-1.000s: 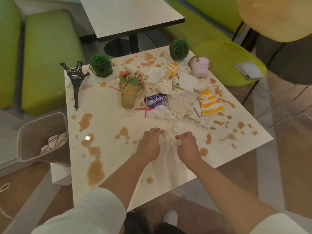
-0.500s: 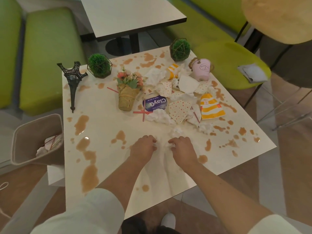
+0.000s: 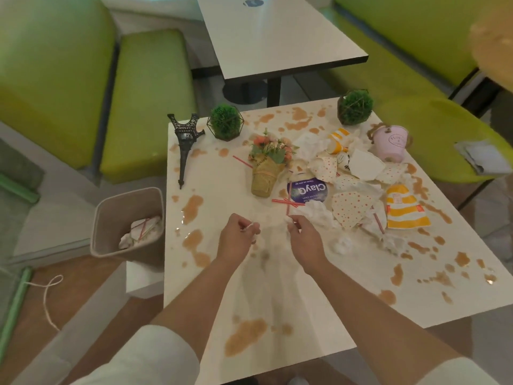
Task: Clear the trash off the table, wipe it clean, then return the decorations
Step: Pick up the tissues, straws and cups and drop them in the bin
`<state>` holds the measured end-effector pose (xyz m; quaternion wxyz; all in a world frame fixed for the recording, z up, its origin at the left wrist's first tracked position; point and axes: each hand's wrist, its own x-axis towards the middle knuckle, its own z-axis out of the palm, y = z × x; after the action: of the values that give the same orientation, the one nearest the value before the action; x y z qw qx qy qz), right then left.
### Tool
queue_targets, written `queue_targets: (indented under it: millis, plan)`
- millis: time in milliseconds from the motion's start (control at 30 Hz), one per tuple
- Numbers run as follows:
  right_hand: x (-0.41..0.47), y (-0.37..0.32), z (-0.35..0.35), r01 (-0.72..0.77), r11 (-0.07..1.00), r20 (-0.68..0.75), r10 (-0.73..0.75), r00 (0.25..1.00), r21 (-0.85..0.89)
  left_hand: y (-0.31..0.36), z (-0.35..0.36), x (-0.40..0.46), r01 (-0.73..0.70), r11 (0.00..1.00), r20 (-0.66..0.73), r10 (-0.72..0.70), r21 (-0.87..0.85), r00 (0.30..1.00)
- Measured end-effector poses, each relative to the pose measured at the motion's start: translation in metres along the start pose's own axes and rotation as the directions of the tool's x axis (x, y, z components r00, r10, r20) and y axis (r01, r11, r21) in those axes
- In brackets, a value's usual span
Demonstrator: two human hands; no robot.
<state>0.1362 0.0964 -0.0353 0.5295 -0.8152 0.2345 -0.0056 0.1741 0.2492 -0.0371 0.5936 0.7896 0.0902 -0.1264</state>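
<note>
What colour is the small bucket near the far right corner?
Pale pink bucket, seen in the head view.

Cream table (image 3: 227, 195), brown-blotched; yellow-striped wrapper (image 3: 404, 211); pink pot (image 3: 391, 143).

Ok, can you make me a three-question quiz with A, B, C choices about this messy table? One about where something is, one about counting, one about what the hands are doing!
1. Where is the trash bin?
A. On the table
B. On the floor by the table's left edge
C. On the green bench

2. How many round green plant balls stand on the table?
A. Two
B. Four
C. None

3. What are the hands doing?
A. Lying flat
B. Holding the tower
C. Pinching white tissue bits

Answers:
1 B: it stands beside the left edge.
2 A: one near the tower, another at the far edge.
3 C: left hand and right hand pinch tissue.
</note>
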Motion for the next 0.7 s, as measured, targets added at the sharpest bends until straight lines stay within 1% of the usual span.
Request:
queue_targets:
  millis: [67, 133, 233, 300, 400, 567, 700]
  plan:
    - [0.004, -0.016, 0.019, -0.008, 0.998, 0.030, 0.006, 1.000, 0.066, 0.002, -0.024, 0.006, 0.004, 0.997, -0.036, -0.007, -0.079, 0.999]
    - [0.006, -0.035, 0.037, -0.017, 0.992, 0.042, 0.012, 0.999, 0.122, -0.001, -0.048, 0.013, 0.016, 0.995, -0.032, -0.020, -0.103, 0.999]
    - [0.009, -0.059, 0.066, 0.010, 0.989, 0.050, -0.018, 0.999, 0.147, -0.008, -0.082, 0.028, 0.007, 1.000, -0.048, -0.007, 0.014, 0.999]
    - [0.011, -0.073, 0.085, 0.025, 0.990, 0.084, -0.037, 0.996, 0.140, -0.011, -0.102, 0.037, 0.018, 0.996, -0.067, -0.012, 0.085, 0.998]
    - [0.014, -0.089, 0.113, 0.026, 0.990, 0.144, -0.047, 0.988, 0.141, -0.016, -0.130, 0.051, 0.067, 0.989, -0.108, -0.053, 0.130, 0.993]
    - [0.013, -0.115, 0.174, 0.037, 0.994, 0.228, -0.060, 0.972, 0.104, -0.028, -0.192, 0.069, 0.147, 0.977, -0.224, -0.110, 0.157, 0.968]
    - [0.011, -0.133, 0.222, 0.049, 0.999, 0.297, -0.052, 0.954, 0.019, -0.047, -0.239, 0.085, 0.226, 0.965, -0.286, -0.181, 0.131, 0.941]
